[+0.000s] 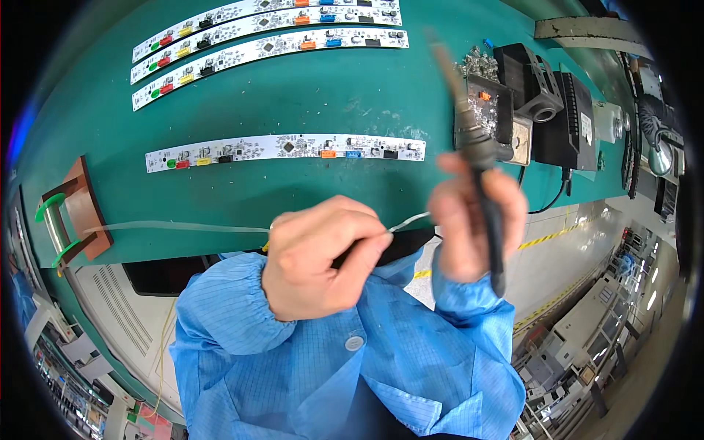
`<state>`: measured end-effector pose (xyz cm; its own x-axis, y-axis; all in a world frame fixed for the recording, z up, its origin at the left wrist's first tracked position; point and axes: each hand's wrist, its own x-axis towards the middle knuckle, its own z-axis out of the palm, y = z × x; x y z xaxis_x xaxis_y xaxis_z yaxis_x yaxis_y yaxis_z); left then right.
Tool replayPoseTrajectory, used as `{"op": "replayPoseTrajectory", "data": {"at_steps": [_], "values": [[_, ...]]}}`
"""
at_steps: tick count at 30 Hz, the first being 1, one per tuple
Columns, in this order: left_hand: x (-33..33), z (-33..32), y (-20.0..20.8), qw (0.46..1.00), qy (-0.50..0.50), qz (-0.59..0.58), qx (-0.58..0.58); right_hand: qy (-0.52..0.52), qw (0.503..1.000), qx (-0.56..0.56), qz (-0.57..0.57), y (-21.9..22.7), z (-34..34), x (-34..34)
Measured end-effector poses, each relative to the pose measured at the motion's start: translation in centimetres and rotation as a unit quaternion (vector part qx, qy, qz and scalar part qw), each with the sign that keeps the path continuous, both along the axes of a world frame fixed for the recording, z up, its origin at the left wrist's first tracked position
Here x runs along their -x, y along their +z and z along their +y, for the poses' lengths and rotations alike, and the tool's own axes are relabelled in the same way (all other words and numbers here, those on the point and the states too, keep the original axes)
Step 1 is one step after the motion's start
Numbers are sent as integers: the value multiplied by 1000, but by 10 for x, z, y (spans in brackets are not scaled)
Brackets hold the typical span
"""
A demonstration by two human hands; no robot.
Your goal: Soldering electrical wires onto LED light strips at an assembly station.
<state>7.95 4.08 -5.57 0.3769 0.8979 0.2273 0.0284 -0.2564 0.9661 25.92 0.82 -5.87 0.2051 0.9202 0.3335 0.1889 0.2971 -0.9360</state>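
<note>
While the left hand [323,257] pinches a thin pale wire [408,221] between thumb and forefinger, the right hand [458,220] is wrapped around the dark handle of a soldering iron [491,227], whose blurred tip points toward the far side of the green table [352,88]. The hands are apart, the wire's short end reaching to the right fingers; whether they grip it, I cannot tell. From the left hand, a blurred stretch leads toward a green-flanged spool [56,226] at a brown stand [86,209]. A long white circuit board [257,149] lies just beyond the hands, touched by neither, and three similar boards [246,53] lie farther off, side by side.
</note>
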Motion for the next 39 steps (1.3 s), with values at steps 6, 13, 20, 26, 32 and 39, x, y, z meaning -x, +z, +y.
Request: {"op": "replayPoseTrajectory", "data": {"at_steps": [6,13,20,26,32,39], "values": [[0,12,-9,984,133,104,-54,71,997,14,17,14,23,-53],[-11,18,-26,976,138,140,-89,28,974,223,24,38,34,-49],[-12,19,-26,976,134,149,-81,4,963,266,-45,38,39,-43],[-11,20,-26,977,127,154,-79,16,954,296,-36,34,41,-50],[-11,21,-25,974,119,174,-78,-3,948,319,14,31,43,-51],[-11,21,-25,975,111,186,-57,-2,946,324,18,29,44,-51]]}}
